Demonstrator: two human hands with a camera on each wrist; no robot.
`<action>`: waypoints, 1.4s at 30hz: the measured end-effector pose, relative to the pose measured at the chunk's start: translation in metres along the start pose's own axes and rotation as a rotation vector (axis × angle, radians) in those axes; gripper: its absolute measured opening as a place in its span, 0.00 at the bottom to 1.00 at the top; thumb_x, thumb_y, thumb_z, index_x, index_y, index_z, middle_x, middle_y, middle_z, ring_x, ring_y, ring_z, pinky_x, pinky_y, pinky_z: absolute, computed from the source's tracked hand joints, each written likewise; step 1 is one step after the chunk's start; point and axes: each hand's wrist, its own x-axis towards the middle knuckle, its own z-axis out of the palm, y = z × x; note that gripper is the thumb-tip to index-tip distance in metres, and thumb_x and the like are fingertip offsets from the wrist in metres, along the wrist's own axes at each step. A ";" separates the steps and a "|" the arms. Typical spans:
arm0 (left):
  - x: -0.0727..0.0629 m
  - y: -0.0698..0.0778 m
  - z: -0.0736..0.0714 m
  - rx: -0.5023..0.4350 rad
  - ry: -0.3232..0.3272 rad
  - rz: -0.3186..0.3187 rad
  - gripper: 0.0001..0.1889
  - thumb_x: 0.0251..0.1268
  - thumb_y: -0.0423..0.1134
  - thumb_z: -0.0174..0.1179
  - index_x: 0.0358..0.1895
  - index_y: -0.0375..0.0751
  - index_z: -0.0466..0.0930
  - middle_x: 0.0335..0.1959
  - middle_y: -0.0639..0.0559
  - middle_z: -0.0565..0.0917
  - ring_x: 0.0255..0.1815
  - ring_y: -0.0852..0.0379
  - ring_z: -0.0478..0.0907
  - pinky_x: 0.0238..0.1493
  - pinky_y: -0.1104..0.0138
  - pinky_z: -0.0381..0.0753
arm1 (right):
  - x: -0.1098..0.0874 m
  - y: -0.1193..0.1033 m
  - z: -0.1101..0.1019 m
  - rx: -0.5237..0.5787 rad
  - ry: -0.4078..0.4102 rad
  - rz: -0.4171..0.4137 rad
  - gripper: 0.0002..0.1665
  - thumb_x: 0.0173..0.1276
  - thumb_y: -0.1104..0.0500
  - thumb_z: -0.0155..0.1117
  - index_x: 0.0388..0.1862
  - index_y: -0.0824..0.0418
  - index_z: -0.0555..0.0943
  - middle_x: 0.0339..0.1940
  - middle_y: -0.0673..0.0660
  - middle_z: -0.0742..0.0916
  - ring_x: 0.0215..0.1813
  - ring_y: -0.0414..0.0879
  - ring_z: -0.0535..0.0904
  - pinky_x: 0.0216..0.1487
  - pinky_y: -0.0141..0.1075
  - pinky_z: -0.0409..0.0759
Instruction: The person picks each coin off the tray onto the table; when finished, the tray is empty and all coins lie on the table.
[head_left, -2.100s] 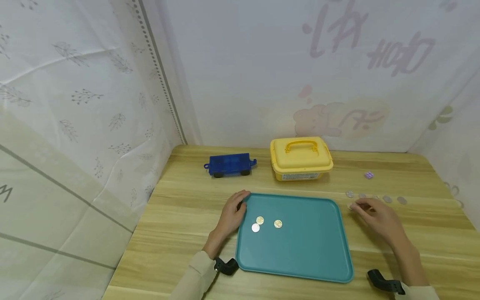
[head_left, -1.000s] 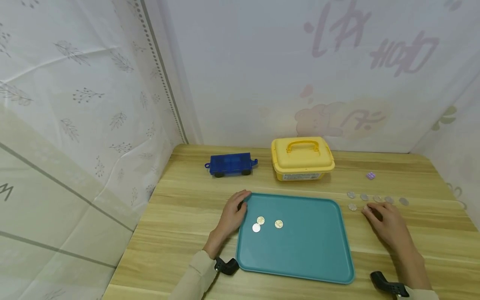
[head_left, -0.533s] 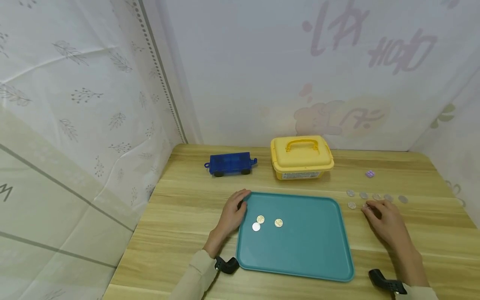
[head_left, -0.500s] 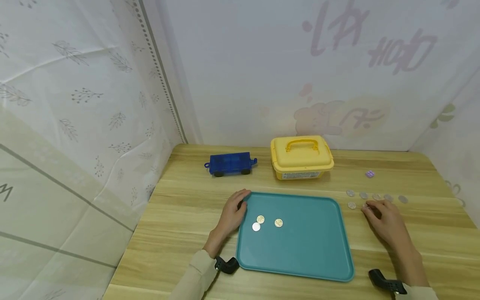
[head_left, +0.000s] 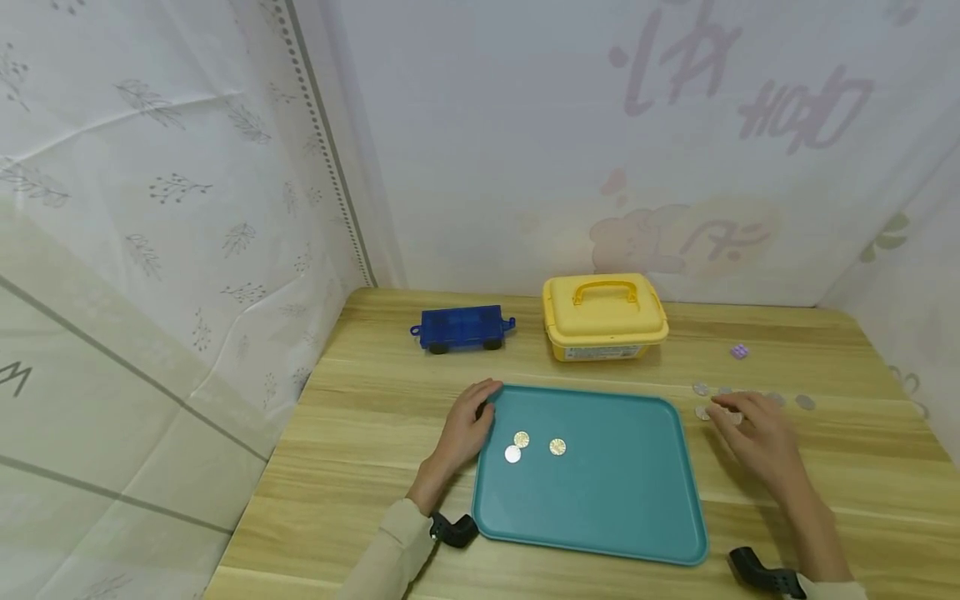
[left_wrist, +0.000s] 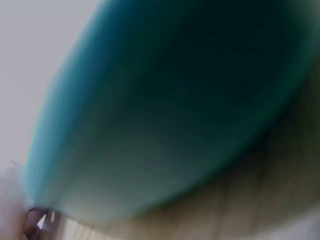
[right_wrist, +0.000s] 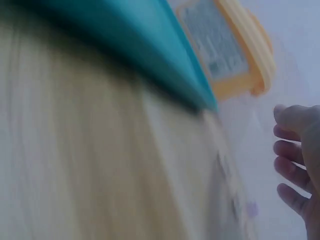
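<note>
A teal tray [head_left: 600, 500] lies on the wooden table, with two gold coins [head_left: 557, 447] and one silver coin [head_left: 512, 454] in its left half. My left hand [head_left: 461, 429] holds the tray at its far left corner, fingers and thumb at the rim. To the right of the tray, several silver coins [head_left: 805, 402] form a row, and two more coins [head_left: 702, 412] lie in front of it. Over this front pair hangs my right hand [head_left: 757, 437], fingers loosely bent and nothing between them. It partly covers the coins; the right wrist view shows its parted fingers [right_wrist: 292, 172].
A yellow lidded box [head_left: 604, 317] with a handle stands behind the tray. Left of it is a blue toy wagon [head_left: 461, 327]. A small purple block [head_left: 739, 352] sits behind the row of coins. Patterned cloth [head_left: 480, 150] hangs at the table's back and sides.
My right hand has set down a second coin in the front row, beside the first, then let go and shifted slightly left. The left hand and tray have stayed put.
</note>
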 end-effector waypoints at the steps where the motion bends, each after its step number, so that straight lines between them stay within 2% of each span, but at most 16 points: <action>1: 0.000 0.000 0.000 0.000 0.000 0.000 0.21 0.72 0.29 0.52 0.66 0.37 0.76 0.69 0.41 0.75 0.74 0.44 0.67 0.76 0.48 0.65 | 0.002 -0.005 0.002 0.003 -0.023 -0.003 0.12 0.64 0.67 0.69 0.46 0.68 0.85 0.43 0.60 0.84 0.48 0.24 0.69 0.43 0.10 0.70; 5: 0.001 0.001 0.001 0.002 -0.001 -0.003 0.21 0.72 0.29 0.52 0.66 0.37 0.76 0.69 0.41 0.75 0.74 0.44 0.67 0.76 0.49 0.65 | 0.010 -0.021 0.013 0.010 -0.102 -0.012 0.11 0.66 0.65 0.68 0.47 0.66 0.85 0.44 0.56 0.84 0.50 0.23 0.69 0.40 0.12 0.75; 8: 0.001 0.000 0.002 0.008 0.003 0.004 0.21 0.72 0.29 0.52 0.66 0.37 0.76 0.69 0.41 0.75 0.74 0.44 0.68 0.75 0.49 0.66 | 0.017 -0.029 0.021 -0.013 -0.118 -0.049 0.10 0.66 0.64 0.69 0.45 0.65 0.86 0.43 0.54 0.85 0.50 0.26 0.70 0.38 0.18 0.76; 15: 0.000 0.000 0.002 0.007 0.008 0.018 0.21 0.71 0.29 0.52 0.65 0.36 0.77 0.68 0.40 0.76 0.73 0.44 0.68 0.75 0.48 0.66 | 0.027 -0.050 0.050 -0.051 -0.192 -0.145 0.12 0.63 0.63 0.72 0.45 0.62 0.87 0.43 0.53 0.88 0.48 0.46 0.78 0.47 0.38 0.78; 19: 0.000 0.001 0.002 0.007 0.000 0.027 0.21 0.72 0.29 0.52 0.65 0.35 0.76 0.68 0.40 0.76 0.73 0.43 0.68 0.75 0.48 0.66 | 0.028 -0.062 0.069 -0.040 -0.252 -0.141 0.13 0.63 0.60 0.72 0.47 0.60 0.88 0.45 0.53 0.88 0.50 0.49 0.80 0.49 0.49 0.81; 22: 0.000 0.001 0.002 0.008 -0.005 0.024 0.21 0.72 0.29 0.52 0.66 0.36 0.76 0.68 0.40 0.76 0.73 0.43 0.68 0.75 0.48 0.66 | 0.030 -0.067 0.081 -0.031 -0.272 -0.149 0.13 0.62 0.60 0.73 0.46 0.60 0.88 0.46 0.54 0.88 0.51 0.51 0.81 0.59 0.55 0.77; 25: 0.000 0.002 0.002 0.007 -0.004 0.021 0.21 0.71 0.29 0.52 0.65 0.36 0.76 0.68 0.41 0.76 0.73 0.43 0.68 0.75 0.47 0.65 | 0.031 -0.072 0.091 -0.026 -0.275 -0.179 0.13 0.62 0.59 0.73 0.46 0.59 0.88 0.45 0.53 0.88 0.50 0.51 0.81 0.59 0.55 0.77; 29: 0.000 0.002 0.002 0.014 -0.008 0.023 0.21 0.72 0.29 0.52 0.65 0.36 0.76 0.68 0.40 0.76 0.74 0.43 0.68 0.76 0.48 0.64 | 0.032 -0.078 0.100 -0.016 -0.282 -0.218 0.11 0.60 0.59 0.75 0.43 0.58 0.88 0.44 0.52 0.88 0.50 0.50 0.82 0.50 0.50 0.82; 31: 0.000 0.002 0.002 0.015 -0.009 0.020 0.21 0.72 0.29 0.52 0.65 0.36 0.76 0.68 0.41 0.76 0.74 0.44 0.67 0.76 0.49 0.64 | 0.032 -0.081 0.104 -0.020 -0.299 -0.229 0.11 0.60 0.58 0.75 0.42 0.56 0.88 0.44 0.51 0.88 0.50 0.49 0.82 0.51 0.49 0.82; 37: 0.000 0.003 0.000 0.007 0.001 0.018 0.21 0.72 0.29 0.51 0.65 0.36 0.77 0.68 0.41 0.76 0.73 0.43 0.68 0.75 0.48 0.65 | 0.031 -0.089 0.112 -0.041 -0.396 -0.249 0.13 0.59 0.51 0.76 0.43 0.51 0.88 0.44 0.45 0.87 0.51 0.44 0.81 0.52 0.45 0.83; 42: 0.000 0.002 -0.001 0.003 0.001 0.011 0.20 0.72 0.29 0.52 0.65 0.36 0.77 0.68 0.40 0.76 0.73 0.43 0.68 0.76 0.48 0.65 | 0.028 -0.095 0.118 -0.051 -0.492 -0.275 0.18 0.59 0.43 0.75 0.46 0.47 0.87 0.46 0.42 0.85 0.51 0.42 0.80 0.55 0.46 0.82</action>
